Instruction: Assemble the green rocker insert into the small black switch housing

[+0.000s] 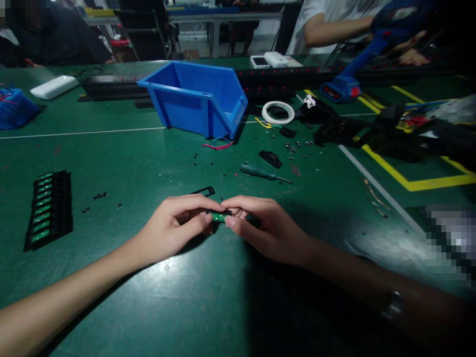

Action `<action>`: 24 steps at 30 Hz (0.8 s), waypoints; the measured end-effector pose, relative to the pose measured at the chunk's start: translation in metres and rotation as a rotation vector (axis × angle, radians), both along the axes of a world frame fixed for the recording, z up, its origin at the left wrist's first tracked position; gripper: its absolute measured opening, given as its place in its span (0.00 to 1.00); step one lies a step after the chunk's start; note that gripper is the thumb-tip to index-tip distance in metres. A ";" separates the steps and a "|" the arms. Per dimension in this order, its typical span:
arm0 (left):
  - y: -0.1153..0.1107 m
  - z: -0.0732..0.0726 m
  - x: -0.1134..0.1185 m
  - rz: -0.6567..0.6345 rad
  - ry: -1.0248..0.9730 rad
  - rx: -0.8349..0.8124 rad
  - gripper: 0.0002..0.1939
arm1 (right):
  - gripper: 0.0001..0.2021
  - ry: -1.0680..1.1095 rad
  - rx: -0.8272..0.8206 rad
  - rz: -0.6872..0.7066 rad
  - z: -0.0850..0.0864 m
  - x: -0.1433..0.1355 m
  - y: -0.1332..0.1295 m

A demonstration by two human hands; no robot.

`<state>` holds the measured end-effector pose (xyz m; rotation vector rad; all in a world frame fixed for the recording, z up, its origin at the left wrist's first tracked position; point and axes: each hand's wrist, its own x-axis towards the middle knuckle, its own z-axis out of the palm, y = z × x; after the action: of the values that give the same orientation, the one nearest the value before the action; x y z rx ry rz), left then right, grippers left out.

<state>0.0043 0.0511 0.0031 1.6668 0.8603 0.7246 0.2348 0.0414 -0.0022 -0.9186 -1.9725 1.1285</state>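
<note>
Both hands meet at the middle of the green work surface, pinching a small green circuit board point(219, 217) with a black part along its far edge. My left hand point(182, 218) grips the board's left end between thumb and fingers. At the other end, my right hand point(262, 223) holds it the same way. The fingers cover much of the board and the black part. Just behind my left hand lies a thin black frame point(207, 191), partly hidden by it. Beyond my right hand are a green-handled screwdriver point(258, 171) and a black plastic piece point(270, 158).
A blue bin point(197, 101) stands behind the hands. To the left lies a black tray point(61, 208) with a row of green boards. Screws point(292, 148), a white tape roll point(278, 113) and a blue power drill point(345, 84) are at the right. A co-worker's arm point(334, 30) reaches in beyond.
</note>
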 end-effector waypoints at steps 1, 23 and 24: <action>0.000 0.000 0.000 0.001 0.002 -0.003 0.11 | 0.11 0.000 -0.002 0.001 0.000 0.000 0.000; 0.000 0.001 0.000 0.007 0.026 -0.016 0.12 | 0.11 -0.015 0.019 0.007 0.001 0.002 0.000; 0.000 0.001 0.000 0.007 0.026 -0.015 0.12 | 0.11 -0.016 0.018 0.005 0.001 0.001 0.000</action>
<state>0.0047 0.0508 0.0046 1.6639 0.8889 0.7009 0.2362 0.0416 -0.0011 -0.9158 -1.9956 1.1082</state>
